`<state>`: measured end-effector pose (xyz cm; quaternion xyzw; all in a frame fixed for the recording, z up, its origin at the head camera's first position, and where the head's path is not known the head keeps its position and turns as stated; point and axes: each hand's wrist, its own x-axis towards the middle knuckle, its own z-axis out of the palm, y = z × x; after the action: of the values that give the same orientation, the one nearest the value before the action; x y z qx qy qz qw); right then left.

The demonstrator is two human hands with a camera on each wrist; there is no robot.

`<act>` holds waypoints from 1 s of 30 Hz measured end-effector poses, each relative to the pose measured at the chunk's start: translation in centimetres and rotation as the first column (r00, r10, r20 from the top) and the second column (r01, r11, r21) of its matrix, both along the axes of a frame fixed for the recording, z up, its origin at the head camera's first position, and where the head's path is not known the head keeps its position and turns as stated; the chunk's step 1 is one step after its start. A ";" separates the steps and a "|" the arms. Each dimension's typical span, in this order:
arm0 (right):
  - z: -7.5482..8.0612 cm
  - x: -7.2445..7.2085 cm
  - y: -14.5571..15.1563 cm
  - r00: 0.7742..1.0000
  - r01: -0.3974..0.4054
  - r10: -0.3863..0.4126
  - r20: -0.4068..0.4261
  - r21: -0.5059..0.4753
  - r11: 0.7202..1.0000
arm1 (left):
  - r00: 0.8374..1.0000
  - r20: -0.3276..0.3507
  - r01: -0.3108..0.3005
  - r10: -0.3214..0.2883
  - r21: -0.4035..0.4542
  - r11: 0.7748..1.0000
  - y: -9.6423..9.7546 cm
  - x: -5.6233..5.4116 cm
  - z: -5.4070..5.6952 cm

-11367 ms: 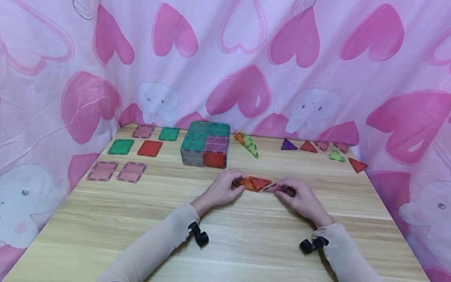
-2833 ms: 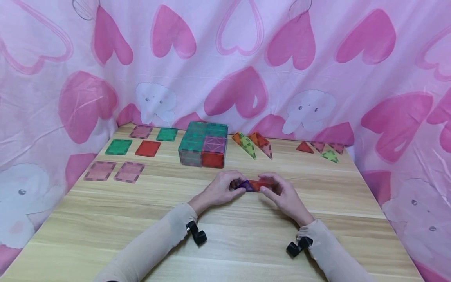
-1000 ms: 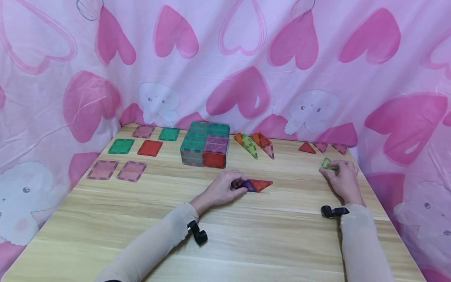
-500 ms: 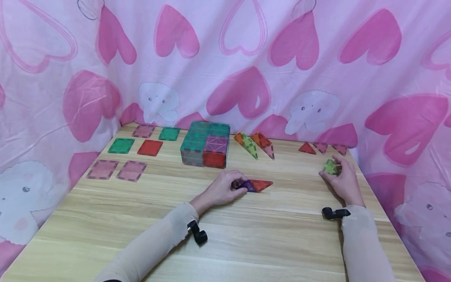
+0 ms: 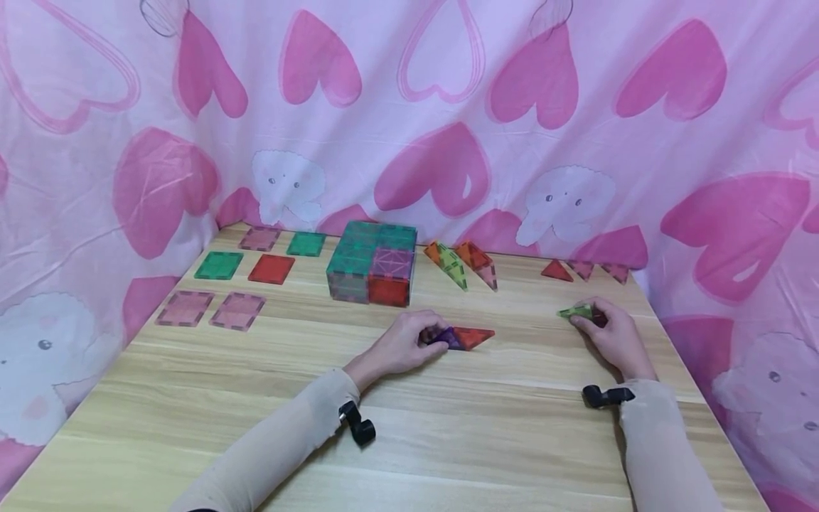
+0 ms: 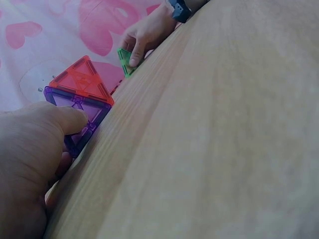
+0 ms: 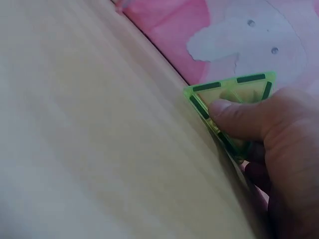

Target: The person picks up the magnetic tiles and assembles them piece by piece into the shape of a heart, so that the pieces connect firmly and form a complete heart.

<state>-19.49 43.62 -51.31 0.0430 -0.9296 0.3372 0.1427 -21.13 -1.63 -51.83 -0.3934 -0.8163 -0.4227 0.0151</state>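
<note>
My left hand (image 5: 404,341) pinches a purple triangular magnetic tile (image 6: 79,112) near the middle of the table, thumb across its near face. A red triangular tile (image 5: 475,336) is joined to the purple one along an edge and sticks out to the right. Over at the right of the table, my right hand (image 5: 614,336) pinches a light green triangular tile (image 7: 234,94) between thumb and fingers, with one edge low over the wood. Part of the green tile is hidden behind the thumb in the right wrist view.
Behind the left hand stands a box of green, pink and red square tiles (image 5: 371,263). Two joined tile strips, one orange and green (image 5: 448,264), lie right of it. A red triangle (image 5: 557,270) and two pink ones lie back right. Several square tiles (image 5: 271,269) lie left.
The right hand has left the red and purple pair, picked up the green triangle at the right, turned it and drawn it slightly left. The left hand stays put, holding the purple tile.
</note>
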 end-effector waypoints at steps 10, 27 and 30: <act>-0.4 0.5 -5.2 0.977 -0.202 0.207 0.051 -0.076 0.976 | 1.000 0.000 -0.001 0.001 -0.002 1.000 -0.3 0.0 0.0; -0.3 2.0 -14.2 0.859 -0.497 0.506 0.080 -0.115 0.860 | 1.000 -0.019 -0.001 0.001 -0.004 1.000 0.0 -0.1 -0.2; -0.4 2.0 -14.0 0.863 -0.471 0.492 0.114 -0.173 0.865 | 1.000 -0.014 -0.002 0.002 -0.006 1.000 0.0 -0.1 -0.2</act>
<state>-17.52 29.58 -51.70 0.2378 -0.8717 0.4283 -0.0160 -21.22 -1.63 -51.98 -0.3957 -0.8177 -0.4175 0.0203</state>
